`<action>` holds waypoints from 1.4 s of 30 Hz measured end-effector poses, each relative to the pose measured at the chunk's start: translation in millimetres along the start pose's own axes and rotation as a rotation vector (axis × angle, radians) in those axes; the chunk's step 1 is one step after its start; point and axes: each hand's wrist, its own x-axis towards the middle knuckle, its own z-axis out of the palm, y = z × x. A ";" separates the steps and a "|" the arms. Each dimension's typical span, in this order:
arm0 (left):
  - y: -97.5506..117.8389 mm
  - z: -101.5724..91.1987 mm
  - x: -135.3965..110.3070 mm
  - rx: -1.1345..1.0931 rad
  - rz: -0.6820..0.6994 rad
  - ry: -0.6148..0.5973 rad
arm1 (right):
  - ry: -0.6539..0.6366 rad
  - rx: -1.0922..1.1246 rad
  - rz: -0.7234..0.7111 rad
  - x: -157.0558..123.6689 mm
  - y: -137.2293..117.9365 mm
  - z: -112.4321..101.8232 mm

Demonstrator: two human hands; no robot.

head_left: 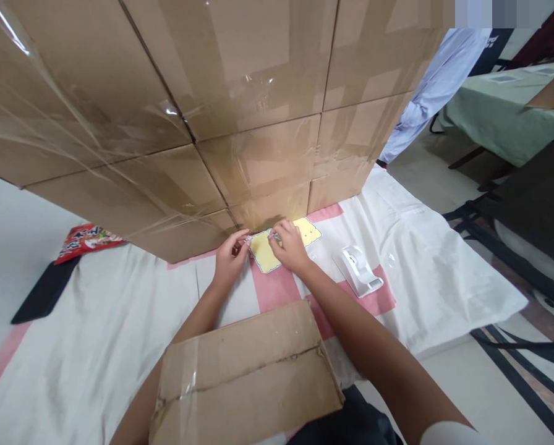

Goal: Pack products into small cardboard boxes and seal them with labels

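Note:
A yellow paper cutout (264, 252) with a thin blue edge lies on the white-and-pink cloth (119, 321), right at the foot of a wall of taped cardboard boxes (203, 111). My left hand (229, 256) pinches something small at the cutout's upper left corner. My right hand (290, 246) rests on the cutout, fingers pinched toward the left hand; a short strip of what looks like clear tape stretches between them. A white tape dispenser (358, 271) stands just right of my right forearm.
A taped cardboard box (244, 377) sits close in front of me. A red snack packet (88, 238) and a dark flat object (45, 290) lie at the left. A person in light clothing (437, 80) stands behind the boxes, near a green-covered table (504, 111).

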 end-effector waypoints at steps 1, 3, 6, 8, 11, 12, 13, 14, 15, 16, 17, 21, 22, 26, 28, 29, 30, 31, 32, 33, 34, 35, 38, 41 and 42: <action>1.2 -0.5 -0.2 0.034 0.044 0.023 | -0.014 0.001 -0.012 0.0 0.5 1.0; 3.6 -1.9 -0.5 0.087 0.131 0.064 | -0.036 0.002 -0.037 0.0 2.1 3.1; 6.3 -4.3 -0.7 0.096 0.194 0.099 | -0.062 -0.023 -0.059 0.1 4.7 5.9; 6.7 -5.3 -0.6 0.100 0.214 0.109 | -0.091 -0.060 -0.065 0.0 5.5 7.3; 4.5 -5.6 -0.1 0.135 0.235 0.126 | -0.154 -0.171 -0.088 -1.1 4.5 8.3; 3.2 -5.5 0.0 0.143 0.240 0.130 | -0.170 -0.220 -0.098 -1.6 3.6 8.4; 1.7 -5.3 0.1 0.148 0.246 0.131 | -0.182 -0.266 -0.110 -2.2 2.5 8.3; 0.3 -5.1 0.1 0.150 0.251 0.127 | -0.186 -0.306 -0.124 -2.7 1.1 8.1; -0.8 -5.0 0.1 0.151 0.255 0.121 | -0.184 -0.336 -0.135 -3.1 -0.4 7.9; -1.6 -4.9 0.1 0.152 0.256 0.114 | -0.180 -0.355 -0.140 -3.3 -1.8 7.6; -1.9 -4.8 0.1 0.154 0.255 0.107 | -0.173 -0.365 -0.138 -3.4 -3.0 7.4; -0.7 -5.1 0.0 0.157 0.248 0.085 | -0.151 -0.349 -0.040 -3.0 -3.2 7.0; -0.5 -5.2 -0.1 0.158 0.244 0.081 | -0.151 -0.341 -0.017 -2.9 -2.0 7.1; -0.3 -5.7 -0.2 0.156 0.227 0.064 | -0.146 -0.280 0.009 -2.5 3.9 7.2; 1.5 -5.8 0.2 0.147 0.226 0.053 | -0.127 -0.232 0.002 -2.4 4.9 6.6; 3.2 -5.8 0.6 0.139 0.229 0.048 | -0.117 -0.209 -0.006 -2.5 4.7 6.2; 5.1 -5.8 0.9 0.129 0.235 0.042 | -0.108 -0.189 -0.018 -2.7 4.3 5.8; 7.0 -5.6 1.1 0.117 0.244 0.035 | -0.097 -0.171 -0.032 -3.1 3.7 5.5; 8.3 -5.4 1.0 0.104 0.258 0.029 | -0.084 -0.152 -0.045 -3.7 3.3 5.4; 8.8 -5.0 0.8 0.091 0.271 0.015 | -0.068 -0.131 -0.059 -4.3 3.3 5.7; 8.1 -4.4 0.4 0.081 0.280 0.005 | -0.049 -0.106 -0.073 -4.8 3.5 6.3; 6.2 -3.7 -0.1 0.078 0.277 -0.008 | -0.036 -0.080 -0.092 -5.3 4.1 7.2; -4.8 -1.4 -0.8 0.110 0.148 -0.056 | 0.031 -0.011 -0.137 -5.6 6.2 10.4; -14.1 -0.9 -0.2 0.140 0.101 -0.077 | 0.098 0.067 -0.181 -5.8 6.8 12.9; -15.6 -1.2 0.1 0.149 0.129 -0.090 | 0.117 0.094 -0.201 -6.1 6.6 13.5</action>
